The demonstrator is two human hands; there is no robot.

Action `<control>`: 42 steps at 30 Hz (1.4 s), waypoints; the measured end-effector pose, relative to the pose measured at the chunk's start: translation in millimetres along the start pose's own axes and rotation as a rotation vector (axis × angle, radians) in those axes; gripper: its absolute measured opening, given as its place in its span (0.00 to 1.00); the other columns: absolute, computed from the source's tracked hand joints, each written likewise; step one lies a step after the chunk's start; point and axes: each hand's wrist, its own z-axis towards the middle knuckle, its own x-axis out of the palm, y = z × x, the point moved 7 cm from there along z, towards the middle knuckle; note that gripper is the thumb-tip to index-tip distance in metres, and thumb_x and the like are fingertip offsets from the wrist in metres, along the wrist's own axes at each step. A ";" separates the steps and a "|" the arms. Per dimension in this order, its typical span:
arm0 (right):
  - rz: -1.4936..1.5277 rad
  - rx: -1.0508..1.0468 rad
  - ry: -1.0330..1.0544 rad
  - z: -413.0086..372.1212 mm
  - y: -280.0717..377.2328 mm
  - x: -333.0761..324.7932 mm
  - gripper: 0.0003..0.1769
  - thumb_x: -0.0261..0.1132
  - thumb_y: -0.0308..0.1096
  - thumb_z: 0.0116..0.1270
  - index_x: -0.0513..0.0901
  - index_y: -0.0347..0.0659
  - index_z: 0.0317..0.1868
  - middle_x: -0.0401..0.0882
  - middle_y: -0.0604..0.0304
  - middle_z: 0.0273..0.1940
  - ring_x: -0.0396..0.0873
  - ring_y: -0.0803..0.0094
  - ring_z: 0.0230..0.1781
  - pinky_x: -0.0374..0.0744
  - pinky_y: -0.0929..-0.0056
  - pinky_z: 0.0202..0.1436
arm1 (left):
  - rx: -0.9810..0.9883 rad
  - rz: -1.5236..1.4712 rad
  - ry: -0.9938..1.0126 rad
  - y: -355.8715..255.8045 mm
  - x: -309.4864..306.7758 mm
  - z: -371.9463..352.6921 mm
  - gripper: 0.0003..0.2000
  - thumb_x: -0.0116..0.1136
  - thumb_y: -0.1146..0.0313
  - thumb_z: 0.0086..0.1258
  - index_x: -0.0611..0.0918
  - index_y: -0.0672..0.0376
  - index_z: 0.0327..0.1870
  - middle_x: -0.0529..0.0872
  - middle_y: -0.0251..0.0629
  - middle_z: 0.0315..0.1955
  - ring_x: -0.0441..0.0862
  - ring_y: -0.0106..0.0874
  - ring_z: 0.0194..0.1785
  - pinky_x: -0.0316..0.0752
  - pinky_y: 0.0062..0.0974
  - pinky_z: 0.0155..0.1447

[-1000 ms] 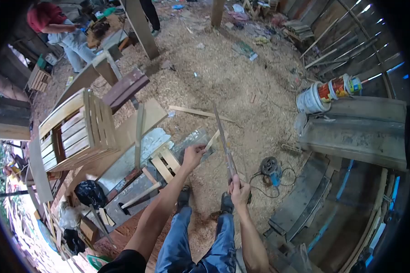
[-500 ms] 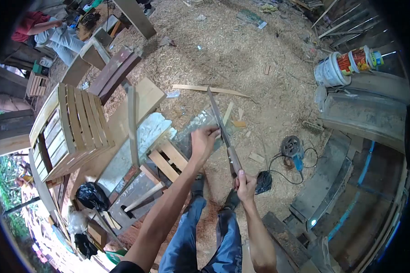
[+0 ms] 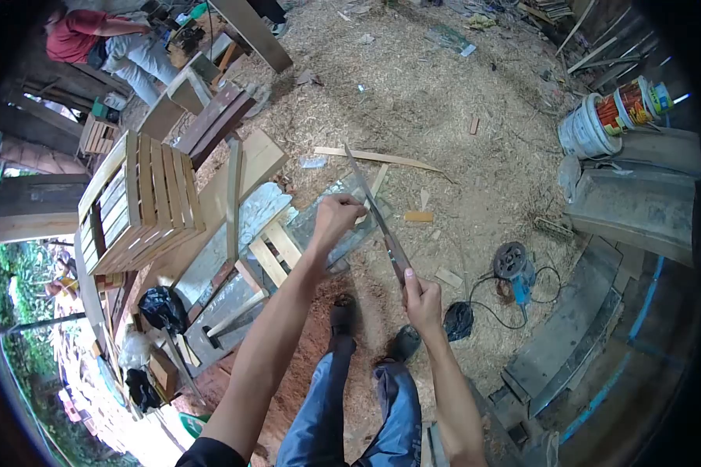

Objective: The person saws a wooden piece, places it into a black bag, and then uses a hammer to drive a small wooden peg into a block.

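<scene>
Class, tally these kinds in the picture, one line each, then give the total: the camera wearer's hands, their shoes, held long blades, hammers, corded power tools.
Hands: 2 (left hand, right hand)
Shoes: 2 (left shoe, right shoe)
Held long blade: 1
Hammer: 1
Corded power tool: 1
Total: 7

Long blade (image 3: pixel 375 208) in right hand (image 3: pixel 424 303)

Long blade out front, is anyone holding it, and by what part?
Yes, the right hand grips the long blade by its handle. The left hand pinches a thin wood strip near its lower end.
</scene>
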 end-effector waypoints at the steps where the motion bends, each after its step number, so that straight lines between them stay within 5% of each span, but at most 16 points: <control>1: 0.012 0.043 0.024 0.3 -1.0 0.0 0.31 0.54 0.47 0.73 0.70 0.31 0.17 0.58 0.61 0.12 0.59 0.78 0.17 0.60 0.66 0.21 | -0.043 -0.048 0.027 6.8 1.4 1.3 0.09 0.69 0.68 0.57 0.87 0.63 0.36 0.85 0.35 0.23 0.78 0.23 0.27 0.72 0.23 0.33; 5: 0.015 0.032 0.069 0.9 -4.8 3.9 0.30 0.54 0.46 0.73 0.71 0.31 0.17 0.58 0.60 0.12 0.59 0.78 0.17 0.60 0.65 0.21 | 0.041 -0.048 -0.052 10.2 2.3 -2.3 0.08 0.68 0.68 0.59 0.87 0.62 0.36 0.85 0.34 0.23 0.77 0.21 0.24 0.71 0.22 0.30; 7: -0.016 -0.103 0.045 -2.6 4.1 5.2 0.32 0.51 0.47 0.76 0.67 0.40 0.13 0.63 0.69 0.11 0.62 0.81 0.13 0.58 0.74 0.17 | 0.056 -0.031 -0.090 15.0 5.7 -4.2 0.10 0.69 0.67 0.59 0.87 0.63 0.37 0.85 0.34 0.23 0.76 0.21 0.25 0.70 0.22 0.30; 9: -0.029 -0.091 0.058 -7.0 5.1 5.4 0.30 0.53 0.44 0.74 0.68 0.36 0.14 0.59 0.65 0.12 0.59 0.81 0.15 0.57 0.70 0.18 | 0.144 -0.037 -0.160 14.4 3.9 -6.5 0.11 0.69 0.66 0.59 0.87 0.63 0.38 0.85 0.34 0.24 0.76 0.21 0.25 0.70 0.22 0.31; 13: 0.023 -0.021 0.074 -6.8 -16.9 5.5 0.28 0.55 0.41 0.73 0.67 0.32 0.16 0.54 0.62 0.12 0.55 0.80 0.16 0.55 0.67 0.18 | 0.018 -0.060 -0.106 15.4 3.3 -6.1 0.11 0.69 0.66 0.58 0.88 0.63 0.37 0.86 0.34 0.25 0.76 0.21 0.27 0.71 0.23 0.33; 27: -0.148 0.013 0.015 -9.9 -11.3 8.9 0.34 0.50 0.49 0.76 0.68 0.37 0.12 0.64 0.66 0.10 0.62 0.79 0.12 0.58 0.72 0.17 | 0.152 -0.073 -0.231 12.7 3.7 -15.5 0.09 0.69 0.71 0.57 0.87 0.64 0.38 0.89 0.43 0.33 0.85 0.29 0.35 0.78 0.27 0.40; 29: -0.152 0.014 0.001 -10.7 -3.3 6.7 0.30 0.53 0.42 0.74 0.68 0.32 0.15 0.58 0.62 0.10 0.58 0.79 0.14 0.56 0.67 0.19 | 0.214 -0.032 -0.224 10.8 0.5 -16.1 0.09 0.69 0.72 0.57 0.87 0.64 0.38 0.89 0.44 0.32 0.85 0.30 0.34 0.78 0.28 0.40; 40: -0.181 -0.068 -0.030 -12.8 8.6 9.1 0.26 0.56 0.38 0.72 0.73 0.29 0.17 0.57 0.52 0.10 0.60 0.71 0.09 0.60 0.64 0.17 | -0.006 -0.073 -0.166 18.8 4.8 -7.7 0.10 0.67 0.67 0.59 0.88 0.63 0.36 0.86 0.36 0.24 0.79 0.21 0.25 0.75 0.23 0.33; 42: -0.257 -0.097 0.029 -11.0 11.2 10.6 0.26 0.57 0.38 0.72 0.73 0.29 0.18 0.59 0.49 0.10 0.63 0.68 0.09 0.62 0.64 0.17 | -0.028 -0.072 -0.187 21.5 6.7 -7.1 0.09 0.68 0.66 0.58 0.88 0.61 0.36 0.87 0.39 0.26 0.83 0.27 0.28 0.76 0.26 0.37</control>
